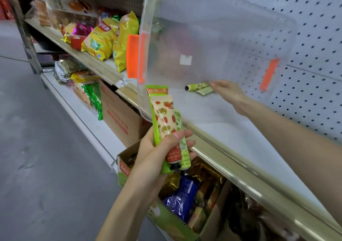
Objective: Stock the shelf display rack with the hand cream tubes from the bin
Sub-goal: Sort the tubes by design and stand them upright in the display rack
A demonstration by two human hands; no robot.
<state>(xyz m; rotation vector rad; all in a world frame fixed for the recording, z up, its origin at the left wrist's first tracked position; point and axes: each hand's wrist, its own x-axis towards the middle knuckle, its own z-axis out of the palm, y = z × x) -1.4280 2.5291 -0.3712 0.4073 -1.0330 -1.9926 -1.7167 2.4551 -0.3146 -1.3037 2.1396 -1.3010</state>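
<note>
Left hand (157, 152) clamps a bundle of tubes (164, 118) with curled fingers (182, 134), freeing the right hand (228, 92), fingers outstretched, to reach a green tube (198, 86) inside the tipped bin (222, 28).

Bin (212, 37): translucent plastic, frosted, smooth. Clips (132, 55): orange plastic, glossy. Tubes (164, 118): soft printed plastic, slight sheen. Shelf (231, 129): white, matt, smooth. Rail (231, 165): shiny, brass-toned, metal look. Pegboard (314, 37): white, matt, perforated. Boxes (118, 115): matt cardboard. Bags (103, 39): glossy film. Floor (46, 129): grey, matt.
</note>
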